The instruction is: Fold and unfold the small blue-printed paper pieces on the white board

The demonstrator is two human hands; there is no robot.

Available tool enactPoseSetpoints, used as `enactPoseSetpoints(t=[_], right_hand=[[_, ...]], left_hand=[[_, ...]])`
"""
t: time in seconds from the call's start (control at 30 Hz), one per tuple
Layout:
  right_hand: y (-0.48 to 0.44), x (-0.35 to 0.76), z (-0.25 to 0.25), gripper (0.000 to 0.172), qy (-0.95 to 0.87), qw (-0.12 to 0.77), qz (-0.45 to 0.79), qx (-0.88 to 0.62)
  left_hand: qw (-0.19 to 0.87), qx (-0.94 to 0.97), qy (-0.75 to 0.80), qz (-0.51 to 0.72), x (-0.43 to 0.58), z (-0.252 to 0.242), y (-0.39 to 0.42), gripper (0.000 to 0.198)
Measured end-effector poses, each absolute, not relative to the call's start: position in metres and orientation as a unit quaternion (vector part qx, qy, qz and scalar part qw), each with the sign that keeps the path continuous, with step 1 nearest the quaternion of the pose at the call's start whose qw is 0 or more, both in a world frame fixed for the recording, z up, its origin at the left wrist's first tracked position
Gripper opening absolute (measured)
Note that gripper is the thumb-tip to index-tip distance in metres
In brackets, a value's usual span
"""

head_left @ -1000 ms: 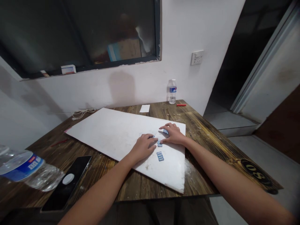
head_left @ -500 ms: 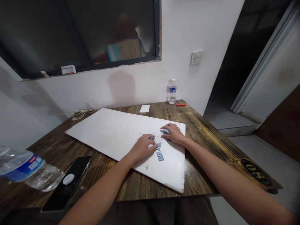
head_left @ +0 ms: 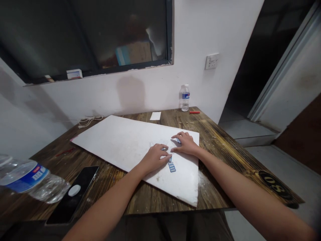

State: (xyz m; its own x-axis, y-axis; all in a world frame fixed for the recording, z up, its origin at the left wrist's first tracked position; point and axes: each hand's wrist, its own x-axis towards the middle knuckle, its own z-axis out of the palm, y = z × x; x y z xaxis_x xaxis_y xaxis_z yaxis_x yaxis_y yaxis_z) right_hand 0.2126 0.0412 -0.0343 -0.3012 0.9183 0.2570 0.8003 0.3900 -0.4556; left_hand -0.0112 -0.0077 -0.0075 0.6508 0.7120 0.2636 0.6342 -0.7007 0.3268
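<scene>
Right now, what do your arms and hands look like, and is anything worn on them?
Both the left hand and the right hand are bare: no gloves, rings or watch show. The forearms are bare too, with no sleeve in view, and no cables or markings.

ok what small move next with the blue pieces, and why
I'd probably reach for the loose blue piece with your right hand: it lies uncovered on the white board, beside your left hand, while both hands sit on other pieces.

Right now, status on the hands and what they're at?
Left hand and right hand down on white board, fingers at small blue-striped pieces. Another piece just below them. Smartphone on table, left of board.
</scene>
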Motion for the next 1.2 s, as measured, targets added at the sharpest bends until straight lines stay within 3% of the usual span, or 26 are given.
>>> enactPoseSetpoints(t=[0.3, 0.37, 0.5, 0.57, 0.83, 1.2], right_hand=[[0.049, 0.214, -0.039, 0.042, -0.777, 0.262, 0.137, -0.556], [0.048, 0.214, -0.038, 0.045, -0.783, 0.259, 0.139, -0.549], [0.044, 0.214, -0.035, 0.059, -0.797, 0.242, 0.135, -0.537], [0.043, 0.214, -0.034, 0.062, -0.798, 0.239, 0.132, -0.537], [0.048, 0.213, -0.038, 0.045, -0.779, 0.243, 0.136, -0.562], [0.045, 0.213, -0.036, 0.054, -0.785, 0.242, 0.135, -0.554]], left_hand=[[0.133, 0.891, 0.380, 0.209, -0.009, -0.004, -0.007, 0.022], [0.129, 0.893, 0.377, 0.210, -0.009, -0.005, -0.008, 0.018], [0.125, 0.900, 0.369, 0.194, -0.009, -0.005, -0.008, 0.036], [0.128, 0.905, 0.367, 0.176, -0.009, -0.003, -0.009, 0.036], [0.125, 0.903, 0.374, 0.172, -0.009, 0.000, -0.007, 0.025], [0.141, 0.913, 0.340, 0.177, -0.007, 0.005, -0.011, 0.024]])
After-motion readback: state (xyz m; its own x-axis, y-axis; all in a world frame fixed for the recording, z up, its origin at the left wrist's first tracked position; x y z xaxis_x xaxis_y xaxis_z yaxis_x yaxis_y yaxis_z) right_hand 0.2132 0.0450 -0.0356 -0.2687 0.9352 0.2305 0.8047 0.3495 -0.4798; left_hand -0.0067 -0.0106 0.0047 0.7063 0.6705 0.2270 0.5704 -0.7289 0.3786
